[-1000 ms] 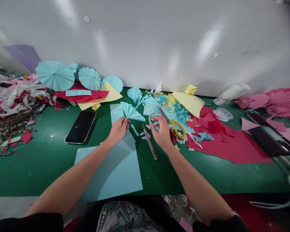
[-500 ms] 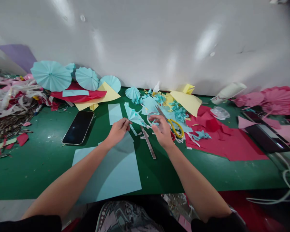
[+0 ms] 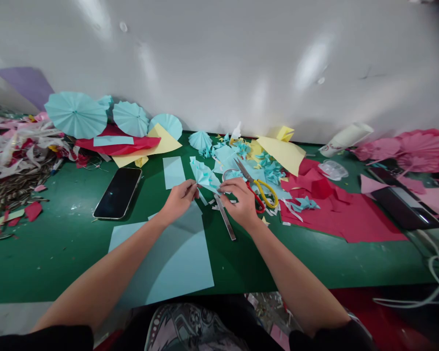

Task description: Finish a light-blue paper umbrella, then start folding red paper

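Between my hands is a small folded blue paper fan (image 3: 204,174), spread with its pleats facing away from me. My left hand (image 3: 181,199) pinches its near point. The fingers of my right hand (image 3: 237,199) are closed on the fan's right edge. Below the fan a metal ruler (image 3: 225,218) lies on the green table. Scissors with red and yellow handles (image 3: 266,194) rest just beyond my right hand. Large blue sheets (image 3: 168,258) lie under and in front of my left forearm.
A phone (image 3: 117,193) lies at left, near a tangled pile of ribbons (image 3: 18,146). Pleated blue discs (image 3: 76,114) lean on the wall. Red paper (image 3: 366,219), pink fans (image 3: 420,151) and a dark device (image 3: 406,207) are at right.
My right hand has moved left and its fingers have closed on the fan's right edge. My left hand still pinches the point.
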